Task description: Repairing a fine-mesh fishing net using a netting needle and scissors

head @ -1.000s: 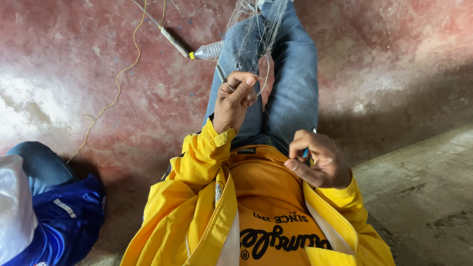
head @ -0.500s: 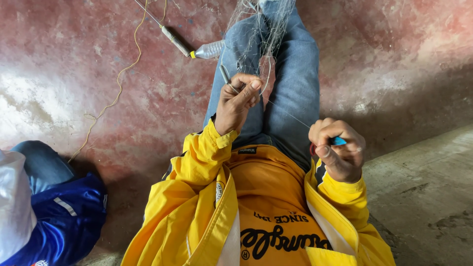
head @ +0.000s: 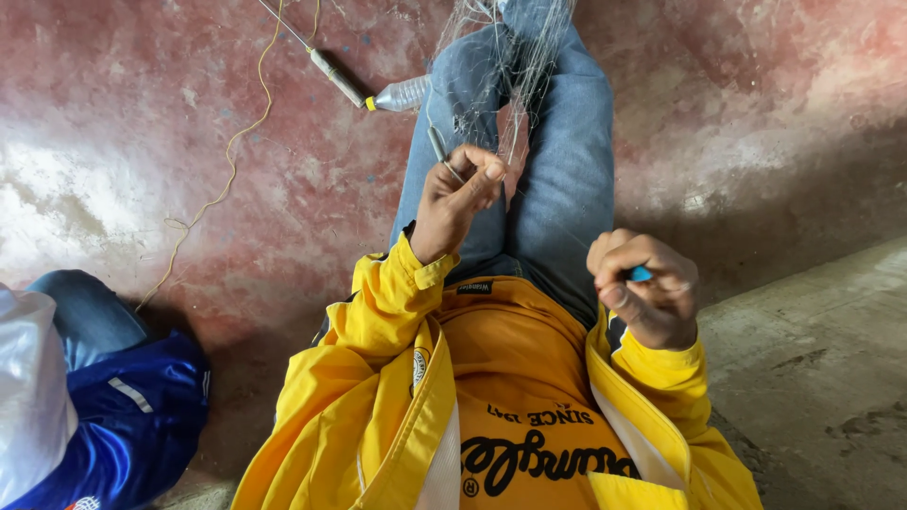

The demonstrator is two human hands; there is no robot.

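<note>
Cloth in blue and white, a co-worker's sleeve and knee (head: 85, 378), fills lower left of frame; a yellow cord (head: 231, 156) snakes up the red floor (head: 142, 85) above it. Upper centre-left lies a clear plastic bottle (head: 402, 93) w/ a yellow cap, beside a thin rod. Centre: left hand (head: 456, 198) is pressed closed, thumb and forefinger pinching the fishing net (head: 515, 57) where it drapes over the jeans, w/ a slim grey needle-like tool (head: 438, 146) sticking up from the grip. A fine line (head: 557, 227), barely visible, runs rt toward the right hand (head: 647, 288), fist curled around a small blue object (head: 641, 275), prob. a cutter or spool; can't tell which. Judgement: good work here needs line kept taut btwn hands, pinch kept close to the mesh knot, loose mesh off the fingers.
</note>
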